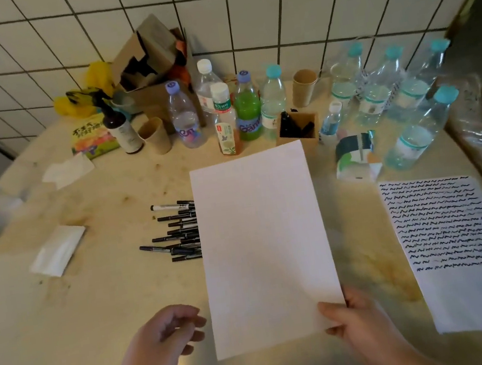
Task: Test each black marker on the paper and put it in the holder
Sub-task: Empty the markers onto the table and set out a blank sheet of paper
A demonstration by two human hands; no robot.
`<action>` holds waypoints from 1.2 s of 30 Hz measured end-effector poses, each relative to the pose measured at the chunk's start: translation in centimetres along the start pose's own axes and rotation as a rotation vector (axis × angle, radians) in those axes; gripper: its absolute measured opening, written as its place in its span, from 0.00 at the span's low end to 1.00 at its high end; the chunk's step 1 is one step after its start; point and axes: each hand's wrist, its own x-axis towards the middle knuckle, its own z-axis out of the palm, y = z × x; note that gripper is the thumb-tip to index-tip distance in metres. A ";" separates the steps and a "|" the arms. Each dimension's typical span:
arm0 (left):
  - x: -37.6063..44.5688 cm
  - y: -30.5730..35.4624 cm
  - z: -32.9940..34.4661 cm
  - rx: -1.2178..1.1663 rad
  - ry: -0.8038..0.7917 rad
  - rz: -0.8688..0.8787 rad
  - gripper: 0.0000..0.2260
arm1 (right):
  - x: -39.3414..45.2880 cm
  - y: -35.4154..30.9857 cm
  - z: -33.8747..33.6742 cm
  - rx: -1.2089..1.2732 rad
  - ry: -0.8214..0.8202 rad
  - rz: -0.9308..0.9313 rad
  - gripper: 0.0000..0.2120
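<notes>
A heap of black markers (179,232), too overlapped to count, lay on the table (110,291), partly under a blank sheet (262,240). The right hand (353,320) pinched that sheet's near corner; the left hand (165,336) hung loose, holding nothing. Behind stood one cardboard holder (299,131) with dark markers inside. A second, scribbled sheet (462,245) lay to the right. Three paper cups (155,135) stood among the bottles.

Blank white paper (265,246); black markers (179,232); second sheet (463,248) rows of black squiggles.
</notes>
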 end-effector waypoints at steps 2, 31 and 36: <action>1.8 -0.1 -2.5 0.006 -0.027 0.005 0.11 | 0.7 0.1 2.9 0.006 0.010 -0.010 0.14; 20.0 -2.0 -18.2 -0.151 0.059 0.265 0.16 | 6.2 0.6 23.5 -0.197 -0.006 -0.157 0.24; 23.4 -2.0 -17.6 0.004 0.248 0.573 0.16 | 6.0 0.1 22.9 -0.393 -0.116 -0.372 0.23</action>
